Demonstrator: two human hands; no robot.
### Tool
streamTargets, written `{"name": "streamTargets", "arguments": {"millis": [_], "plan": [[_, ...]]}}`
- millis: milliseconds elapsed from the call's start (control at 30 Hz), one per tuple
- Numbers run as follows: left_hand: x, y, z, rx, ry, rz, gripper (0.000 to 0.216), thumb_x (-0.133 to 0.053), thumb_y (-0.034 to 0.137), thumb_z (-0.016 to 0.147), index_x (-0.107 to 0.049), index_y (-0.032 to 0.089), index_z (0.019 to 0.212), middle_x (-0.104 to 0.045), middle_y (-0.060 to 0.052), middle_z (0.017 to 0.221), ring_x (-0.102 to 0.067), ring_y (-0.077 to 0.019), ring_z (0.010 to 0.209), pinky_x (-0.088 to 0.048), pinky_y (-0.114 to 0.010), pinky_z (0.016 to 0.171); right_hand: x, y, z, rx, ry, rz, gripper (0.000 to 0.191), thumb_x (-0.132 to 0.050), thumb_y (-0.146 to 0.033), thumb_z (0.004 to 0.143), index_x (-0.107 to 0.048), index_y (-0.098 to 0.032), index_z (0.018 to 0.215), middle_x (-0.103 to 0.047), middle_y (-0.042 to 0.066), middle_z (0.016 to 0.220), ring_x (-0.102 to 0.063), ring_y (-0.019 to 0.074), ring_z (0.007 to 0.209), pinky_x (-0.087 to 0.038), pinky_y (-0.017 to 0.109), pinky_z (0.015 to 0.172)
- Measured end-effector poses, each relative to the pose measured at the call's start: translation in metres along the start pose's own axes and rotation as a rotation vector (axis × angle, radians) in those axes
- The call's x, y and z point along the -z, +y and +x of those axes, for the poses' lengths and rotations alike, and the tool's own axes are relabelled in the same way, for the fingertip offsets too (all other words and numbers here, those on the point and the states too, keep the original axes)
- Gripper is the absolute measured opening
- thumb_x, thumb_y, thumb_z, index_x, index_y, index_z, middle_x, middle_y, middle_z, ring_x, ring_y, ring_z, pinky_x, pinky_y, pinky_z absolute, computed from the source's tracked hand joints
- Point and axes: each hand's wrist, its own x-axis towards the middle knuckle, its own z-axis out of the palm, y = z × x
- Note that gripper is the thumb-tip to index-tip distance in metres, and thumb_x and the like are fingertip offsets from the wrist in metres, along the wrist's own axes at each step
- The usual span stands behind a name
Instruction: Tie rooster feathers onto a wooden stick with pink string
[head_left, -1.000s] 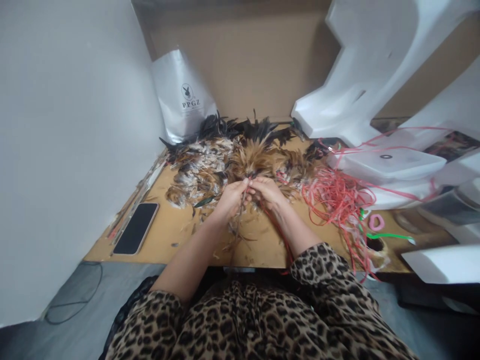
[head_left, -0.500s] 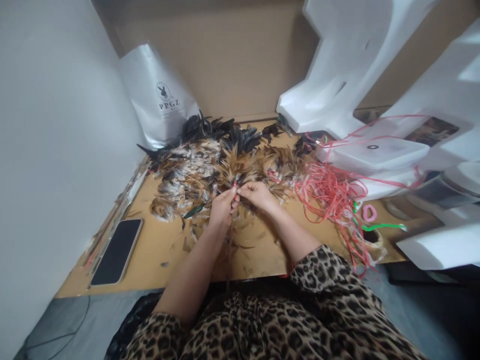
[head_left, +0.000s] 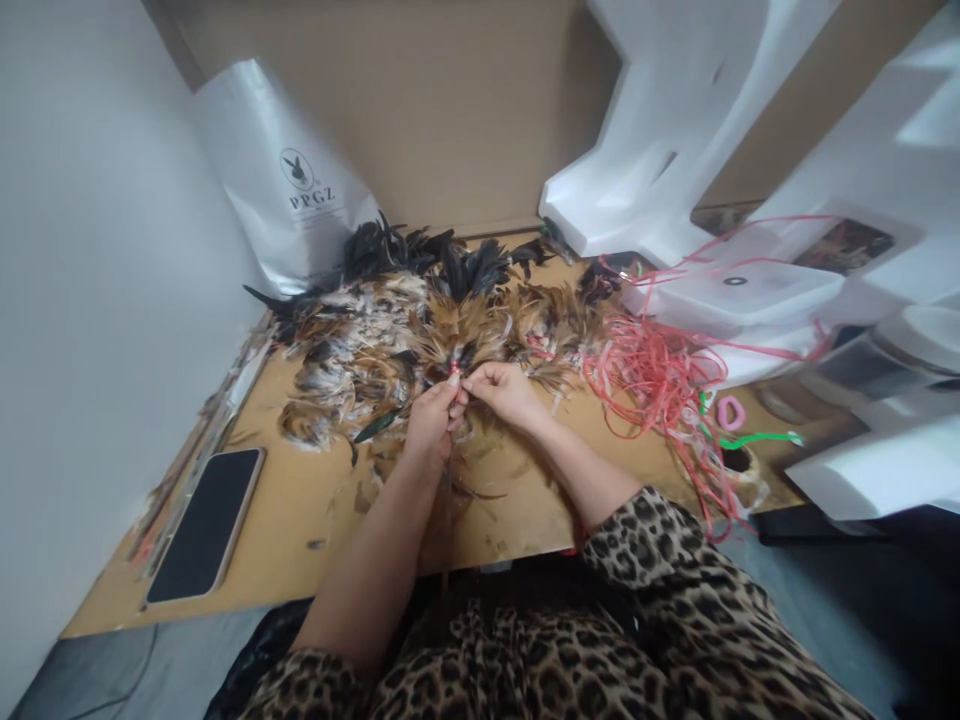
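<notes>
Feather bundle (head_left: 459, 345): centre of the frame, brown, tips fanning away from the person
Hands: left hand (head_left: 429, 420) and right hand (head_left: 501, 390) together, both pinching the quill end with its red string (head_left: 453, 370)
Handling: likely very light, soft, easy to bend; best held at the stems
Around: loose feathers (head_left: 352, 350), red strings (head_left: 660, 385), phone (head_left: 206, 525) on the surface (head_left: 300, 510)

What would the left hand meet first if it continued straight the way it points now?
Probably the brown feather bundle directly beyond the left hand's fingertips, where both hands pinch a red-tied spot. Farther along lie the black feathers. Depth is unclear from this one view.
</notes>
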Motion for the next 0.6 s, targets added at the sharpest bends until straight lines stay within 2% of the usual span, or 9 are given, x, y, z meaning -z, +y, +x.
{"name": "streamTargets", "arguments": {"millis": [67,100,267,333,400,500,600], "plan": [[0.002,0.001,-0.001,0.023,-0.001,-0.043,0.029,-0.074,0.032,0.067,-0.054,0.011,0.066,-0.049,0.004,0.054,-0.029,0.0011,0.036,-0.015,-0.011,0.031,0.016,-0.002,-0.001,-0.002,-0.080,-0.049,0.035,-0.060,-0.046,0.072,-0.064,-0.013,0.064,-0.059,0.000,0.054,-0.046,0.0087,0.050,-0.036,0.022,0.052],[0.002,0.002,-0.001,0.033,-0.006,-0.066,0.027,-0.074,0.030,0.068,-0.055,0.011,0.068,-0.049,0.004,0.055,-0.030,0.0012,0.036,-0.016,-0.010,0.031,0.027,-0.002,-0.002,-0.003,-0.078,-0.082,0.036,-0.060,-0.047,0.072,-0.065,-0.013,0.064,-0.059,0.000,0.054,-0.046,0.0087,0.050,-0.036,0.022,0.052],[0.004,0.010,-0.005,0.038,-0.039,-0.166,0.019,-0.070,0.024,0.073,-0.057,0.010,0.074,-0.048,0.004,0.055,-0.030,0.0016,0.036,-0.017,-0.010,0.030,0.094,0.006,-0.009,0.038,0.174,-0.384,0.026,-0.061,-0.038,0.070,-0.068,-0.013,0.072,-0.064,0.002,0.063,-0.053,0.0117,0.057,-0.039,0.024,0.057],[0.003,0.012,-0.006,0.036,-0.044,-0.181,0.016,-0.068,0.023,0.075,-0.058,0.010,0.076,-0.048,0.004,0.055,-0.030,0.0017,0.036,-0.017,-0.010,0.030,0.111,0.010,-0.012,0.056,0.179,-0.611,0.022,-0.060,-0.034,0.072,-0.070,-0.015,0.077,-0.066,0.003,0.069,-0.055,0.0140,0.063,-0.039,0.026,0.061],[0.001,0.013,-0.008,0.042,-0.034,-0.187,0.014,-0.066,0.022,0.077,-0.058,0.010,0.076,-0.047,0.004,0.055,-0.030,0.0018,0.035,-0.016,-0.010,0.030,0.116,0.013,-0.015,0.115,0.121,-0.882,0.019,-0.059,-0.029,0.074,-0.071,-0.017,0.082,-0.069,0.005,0.080,-0.057,0.0176,0.077,-0.039,0.029,0.071],[-0.001,0.014,-0.010,0.047,-0.020,-0.180,0.014,-0.063,0.020,0.079,-0.057,0.010,0.073,-0.047,0.004,0.054,-0.029,0.0017,0.035,-0.015,-0.010,0.029,0.107,0.017,-0.019,0.221,0.066,-1.226,0.021,-0.056,-0.025,0.077,-0.069,-0.018,0.091,-0.068,0.010,0.097,-0.051,0.0236,0.097,-0.033,0.034,0.083],[-0.001,0.013,-0.010,0.025,-0.017,-0.167,0.015,-0.066,0.021,0.077,-0.057,0.010,0.072,-0.047,0.004,0.054,-0.030,0.0016,0.035,-0.015,-0.010,0.030,0.098,0.023,-0.019,0.271,0.081,-1.351,0.023,-0.049,-0.023,0.082,-0.067,-0.015,0.095,-0.067,0.015,0.100,-0.047,0.0259,0.101,-0.030,0.038,0.085]]}}
